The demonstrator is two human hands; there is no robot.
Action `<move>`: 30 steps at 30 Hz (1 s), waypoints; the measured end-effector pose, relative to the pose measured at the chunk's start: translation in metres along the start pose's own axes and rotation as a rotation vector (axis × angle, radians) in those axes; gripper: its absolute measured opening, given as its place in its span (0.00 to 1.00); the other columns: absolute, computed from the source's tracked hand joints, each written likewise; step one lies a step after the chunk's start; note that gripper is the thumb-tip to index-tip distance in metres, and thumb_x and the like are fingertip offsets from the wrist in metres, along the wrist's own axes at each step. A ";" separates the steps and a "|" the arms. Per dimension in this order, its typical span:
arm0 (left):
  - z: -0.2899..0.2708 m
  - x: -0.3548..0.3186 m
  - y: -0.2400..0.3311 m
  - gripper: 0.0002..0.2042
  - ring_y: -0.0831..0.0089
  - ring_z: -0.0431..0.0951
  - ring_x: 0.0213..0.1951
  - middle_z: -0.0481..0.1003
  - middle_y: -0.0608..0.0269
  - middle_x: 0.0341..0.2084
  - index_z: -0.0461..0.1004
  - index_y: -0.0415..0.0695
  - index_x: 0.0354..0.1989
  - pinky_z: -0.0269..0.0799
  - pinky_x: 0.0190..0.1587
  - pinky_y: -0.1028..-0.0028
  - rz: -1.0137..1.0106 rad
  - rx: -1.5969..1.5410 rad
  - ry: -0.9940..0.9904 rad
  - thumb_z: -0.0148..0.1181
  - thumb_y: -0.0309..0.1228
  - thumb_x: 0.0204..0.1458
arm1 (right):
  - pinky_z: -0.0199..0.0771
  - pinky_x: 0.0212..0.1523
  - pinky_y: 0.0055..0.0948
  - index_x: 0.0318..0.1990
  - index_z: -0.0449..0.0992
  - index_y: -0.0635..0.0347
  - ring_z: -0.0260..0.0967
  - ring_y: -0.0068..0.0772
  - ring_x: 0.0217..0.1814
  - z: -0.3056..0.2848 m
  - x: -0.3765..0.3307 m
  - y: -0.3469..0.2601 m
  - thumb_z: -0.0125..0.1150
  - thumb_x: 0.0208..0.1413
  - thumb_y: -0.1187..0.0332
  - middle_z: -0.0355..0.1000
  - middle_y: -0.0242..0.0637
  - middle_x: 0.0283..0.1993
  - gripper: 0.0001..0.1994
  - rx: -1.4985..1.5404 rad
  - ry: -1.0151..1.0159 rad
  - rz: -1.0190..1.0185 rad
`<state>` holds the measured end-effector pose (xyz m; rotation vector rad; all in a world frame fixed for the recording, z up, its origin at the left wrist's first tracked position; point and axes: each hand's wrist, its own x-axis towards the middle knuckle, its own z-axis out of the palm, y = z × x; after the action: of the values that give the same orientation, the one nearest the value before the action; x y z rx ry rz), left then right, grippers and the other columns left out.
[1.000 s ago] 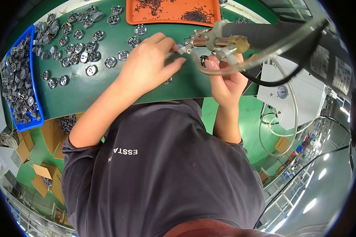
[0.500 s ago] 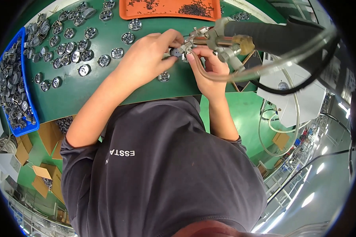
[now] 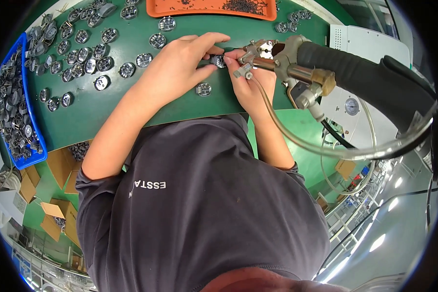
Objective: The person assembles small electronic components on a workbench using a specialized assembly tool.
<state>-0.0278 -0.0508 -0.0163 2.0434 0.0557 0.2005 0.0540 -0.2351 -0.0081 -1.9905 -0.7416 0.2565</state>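
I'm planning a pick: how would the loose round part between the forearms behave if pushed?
The loose part looks like a hard disc, so probably won't flex. Flat on the smooth-looking table, it would likely slide rather than roll. Its top shows small details, so pressing might damage it.

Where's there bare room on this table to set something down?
The widest bare patch of the green table lies by its near edge, between the blue bin and the left forearm. A smaller one sits between the orange tray and the left hand. Round parts crowd the far left; the metal tool crowds the right hand.
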 end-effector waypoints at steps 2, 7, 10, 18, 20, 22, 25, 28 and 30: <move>0.000 0.001 0.001 0.26 0.62 0.82 0.43 0.84 0.60 0.47 0.72 0.47 0.62 0.80 0.49 0.65 -0.013 -0.011 -0.011 0.65 0.23 0.51 | 0.75 0.41 0.31 0.38 0.82 0.67 0.77 0.33 0.36 0.002 0.002 0.000 0.71 0.55 0.78 0.80 0.39 0.36 0.05 -0.028 -0.006 -0.024; 0.000 0.002 0.002 0.24 0.61 0.83 0.45 0.84 0.58 0.47 0.73 0.44 0.60 0.80 0.50 0.65 -0.017 -0.014 -0.026 0.64 0.23 0.51 | 0.77 0.41 0.32 0.39 0.83 0.64 0.79 0.37 0.37 0.003 0.003 0.011 0.71 0.54 0.78 0.81 0.41 0.38 0.05 -0.296 0.068 -0.258; -0.002 0.002 0.002 0.23 0.61 0.83 0.45 0.83 0.58 0.46 0.73 0.43 0.59 0.80 0.51 0.65 -0.024 0.009 -0.027 0.64 0.23 0.51 | 0.77 0.40 0.32 0.40 0.84 0.63 0.78 0.37 0.37 0.007 -0.001 0.014 0.72 0.54 0.77 0.81 0.40 0.38 0.07 -0.343 0.065 -0.299; -0.013 0.004 0.004 0.16 0.55 0.80 0.43 0.81 0.55 0.37 0.76 0.40 0.49 0.78 0.48 0.62 0.092 0.115 -0.076 0.66 0.24 0.50 | 0.77 0.38 0.29 0.37 0.81 0.68 0.78 0.34 0.36 -0.025 -0.023 -0.006 0.70 0.52 0.79 0.81 0.45 0.37 0.06 -0.372 0.244 -0.323; -0.009 0.001 0.003 0.12 0.54 0.80 0.42 0.82 0.56 0.39 0.79 0.37 0.43 0.78 0.48 0.62 0.205 0.140 -0.008 0.68 0.25 0.50 | 0.79 0.41 0.36 0.39 0.78 0.68 0.78 0.39 0.37 -0.042 -0.030 -0.014 0.68 0.54 0.80 0.80 0.46 0.41 0.07 -0.145 0.358 -0.547; -0.008 0.005 -0.001 0.08 0.57 0.80 0.43 0.82 0.57 0.41 0.81 0.36 0.37 0.78 0.48 0.62 0.266 0.200 0.053 0.68 0.24 0.48 | 0.77 0.62 0.51 0.60 0.67 0.56 0.73 0.42 0.53 -0.048 -0.027 -0.021 0.66 0.59 0.73 0.74 0.47 0.52 0.22 0.319 0.554 -0.566; -0.015 0.011 0.013 0.07 0.59 0.80 0.44 0.83 0.58 0.43 0.83 0.37 0.35 0.78 0.49 0.63 0.236 0.401 -0.015 0.67 0.24 0.48 | 0.71 0.69 0.50 0.70 0.59 0.55 0.66 0.47 0.68 -0.040 0.008 -0.063 0.61 0.65 0.63 0.69 0.47 0.65 0.29 0.247 0.829 -0.725; -0.015 0.019 0.013 0.07 0.60 0.80 0.45 0.83 0.58 0.43 0.83 0.38 0.36 0.79 0.50 0.64 0.241 0.526 -0.037 0.67 0.23 0.47 | 0.70 0.68 0.50 0.71 0.58 0.61 0.67 0.50 0.68 -0.039 0.035 -0.113 0.64 0.61 0.60 0.68 0.53 0.65 0.34 0.326 0.785 -0.663; -0.021 0.021 0.015 0.07 0.59 0.80 0.46 0.82 0.58 0.45 0.83 0.38 0.35 0.78 0.51 0.63 0.229 0.535 -0.057 0.67 0.24 0.47 | 0.63 0.70 0.49 0.78 0.47 0.58 0.66 0.53 0.69 -0.052 0.036 -0.120 0.69 0.56 0.64 0.65 0.62 0.67 0.46 0.551 0.384 -0.447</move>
<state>-0.0111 -0.0368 0.0086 2.5883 -0.1796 0.2925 0.0590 -0.2084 0.1245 -1.2623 -0.7440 -0.1723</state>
